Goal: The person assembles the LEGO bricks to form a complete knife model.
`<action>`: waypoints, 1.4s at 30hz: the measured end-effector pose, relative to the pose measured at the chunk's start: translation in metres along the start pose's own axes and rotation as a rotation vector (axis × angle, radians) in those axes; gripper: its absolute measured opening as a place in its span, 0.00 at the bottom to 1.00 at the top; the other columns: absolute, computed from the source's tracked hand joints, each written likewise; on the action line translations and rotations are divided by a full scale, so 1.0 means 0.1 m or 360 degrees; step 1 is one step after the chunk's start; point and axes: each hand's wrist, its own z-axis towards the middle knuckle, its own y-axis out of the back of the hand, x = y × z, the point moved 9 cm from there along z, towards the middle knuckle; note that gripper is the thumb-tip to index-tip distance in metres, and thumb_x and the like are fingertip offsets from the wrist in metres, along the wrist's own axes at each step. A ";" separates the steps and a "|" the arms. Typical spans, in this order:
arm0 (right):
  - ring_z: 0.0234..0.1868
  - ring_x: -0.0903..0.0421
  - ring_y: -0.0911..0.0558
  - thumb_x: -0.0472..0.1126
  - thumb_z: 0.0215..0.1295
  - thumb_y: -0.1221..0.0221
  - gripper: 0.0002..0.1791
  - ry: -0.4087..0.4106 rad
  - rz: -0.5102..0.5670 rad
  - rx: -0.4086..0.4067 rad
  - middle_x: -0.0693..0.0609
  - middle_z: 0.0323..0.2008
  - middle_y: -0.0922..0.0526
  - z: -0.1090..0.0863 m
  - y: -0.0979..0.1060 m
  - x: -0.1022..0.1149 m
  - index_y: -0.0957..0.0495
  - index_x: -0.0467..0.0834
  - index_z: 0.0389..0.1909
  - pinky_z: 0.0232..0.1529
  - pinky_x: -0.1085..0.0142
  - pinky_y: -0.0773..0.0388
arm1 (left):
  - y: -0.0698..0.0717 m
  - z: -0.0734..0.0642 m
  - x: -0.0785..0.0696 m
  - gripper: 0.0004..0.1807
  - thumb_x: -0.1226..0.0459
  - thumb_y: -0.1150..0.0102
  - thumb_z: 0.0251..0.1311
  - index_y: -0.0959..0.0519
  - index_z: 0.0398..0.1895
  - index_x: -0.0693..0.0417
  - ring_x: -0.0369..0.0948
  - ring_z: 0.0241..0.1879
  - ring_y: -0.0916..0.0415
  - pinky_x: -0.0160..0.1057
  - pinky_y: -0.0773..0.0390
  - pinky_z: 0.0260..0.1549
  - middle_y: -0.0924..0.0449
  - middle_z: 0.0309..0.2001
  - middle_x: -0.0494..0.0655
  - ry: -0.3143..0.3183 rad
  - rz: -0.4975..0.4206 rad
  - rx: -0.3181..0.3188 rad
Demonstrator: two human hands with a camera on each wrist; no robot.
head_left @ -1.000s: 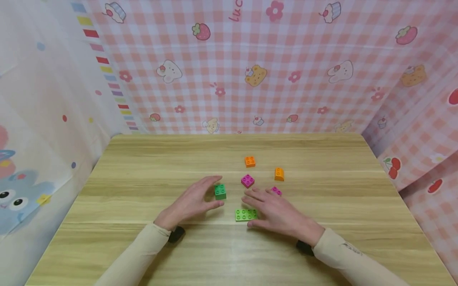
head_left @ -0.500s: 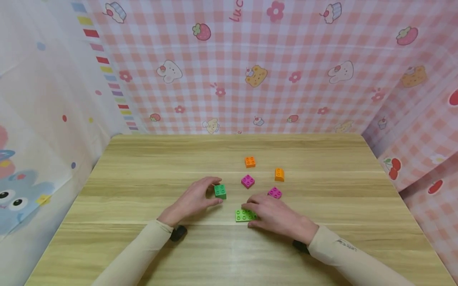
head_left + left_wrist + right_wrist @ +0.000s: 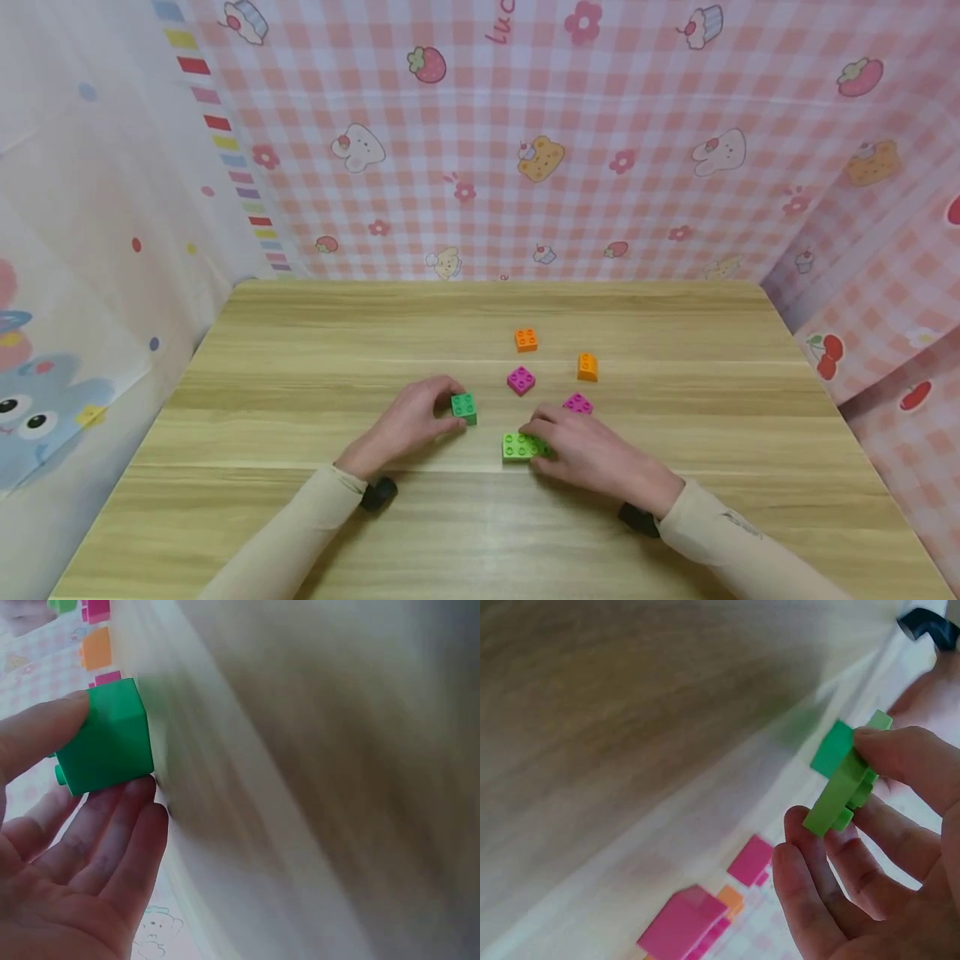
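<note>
My left hand (image 3: 411, 423) pinches a green two-by-two toy brick (image 3: 111, 739) between thumb and fingers, its studs facing up in the head view. To the right, my right hand (image 3: 581, 446) grips a flat light-green two-by-four toy brick (image 3: 841, 787) by its right end. Thumb and fingertips hold that brick along its two long sides in the right wrist view, with its underside above the table. The fingers cover part of its studs in the head view.
Beyond the hands lie two magenta bricks (image 3: 521, 381), an orange square brick (image 3: 526, 340) and an orange curved-top brick (image 3: 587, 367). One magenta brick sits close by the right hand's knuckles. A checked cloth (image 3: 480, 167) hangs behind the wooden table (image 3: 315, 333).
Both hands have closed from loosely spread fingers onto their bricks. The light-green brick has risen and shifted slightly right with my right hand; the green brick has moved slightly toward me.
</note>
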 end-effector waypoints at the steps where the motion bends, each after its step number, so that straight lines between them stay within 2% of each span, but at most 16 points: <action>1: 0.43 0.59 0.22 0.42 0.63 0.28 0.22 -0.0019 0.0019 -0.0018 0.53 0.47 0.19 -0.02 0.02 -0.02 0.17 0.41 0.57 0.47 0.62 0.17 | -0.01 -0.01 0.00 0.18 0.67 0.24 0.56 0.18 0.50 0.54 0.43 0.50 0.19 0.48 0.19 0.57 0.16 0.46 0.43 0.0002 -0.0004 0.0008; 7: 0.48 0.57 0.22 0.41 0.61 0.26 0.24 -0.0060 0.0040 -0.0171 0.52 0.50 0.20 -0.08 0.16 -0.08 0.17 0.41 0.57 0.52 0.58 0.17 | -0.06 -0.06 -0.09 0.20 0.66 0.23 0.56 0.18 0.51 0.55 0.44 0.50 0.19 0.48 0.20 0.57 0.16 0.46 0.44 -0.0051 -0.0014 0.0034; 16: 0.45 0.59 0.21 0.38 0.59 0.26 0.25 -0.0126 0.0110 -0.0316 0.50 0.50 0.20 -0.11 0.27 -0.14 0.19 0.41 0.58 0.46 0.64 0.16 | -0.15 -0.08 -0.25 0.21 0.68 0.24 0.55 0.18 0.52 0.59 0.45 0.48 0.19 0.48 0.18 0.54 0.16 0.47 0.48 -0.0134 -0.0026 0.0077; 26: 0.45 0.59 0.22 0.36 0.59 0.26 0.25 -0.0124 0.0170 -0.0413 0.51 0.50 0.21 -0.14 0.33 -0.17 0.20 0.40 0.58 0.46 0.63 0.16 | -0.26 -0.08 -0.38 0.20 0.66 0.23 0.56 0.17 0.51 0.58 0.43 0.47 0.19 0.46 0.18 0.52 0.15 0.46 0.47 -0.0175 -0.0017 0.0138; 31: 0.42 0.60 0.24 0.36 0.59 0.27 0.25 -0.0132 0.0201 -0.0432 0.51 0.50 0.22 -0.14 0.34 -0.18 0.19 0.41 0.58 0.40 0.67 0.19 | -0.31 -0.08 -0.42 0.19 0.66 0.23 0.56 0.17 0.50 0.59 0.43 0.47 0.18 0.46 0.18 0.53 0.14 0.46 0.48 -0.0198 -0.0035 0.0161; 42: 0.40 0.58 0.24 0.36 0.59 0.27 0.24 -0.0103 0.0220 -0.0463 0.51 0.49 0.22 -0.15 0.36 -0.17 0.19 0.40 0.57 0.39 0.69 0.20 | -0.41 -0.07 -0.54 0.18 0.63 0.22 0.55 0.16 0.49 0.55 0.39 0.44 0.19 0.40 0.18 0.50 0.14 0.43 0.43 -0.0283 0.0038 0.0193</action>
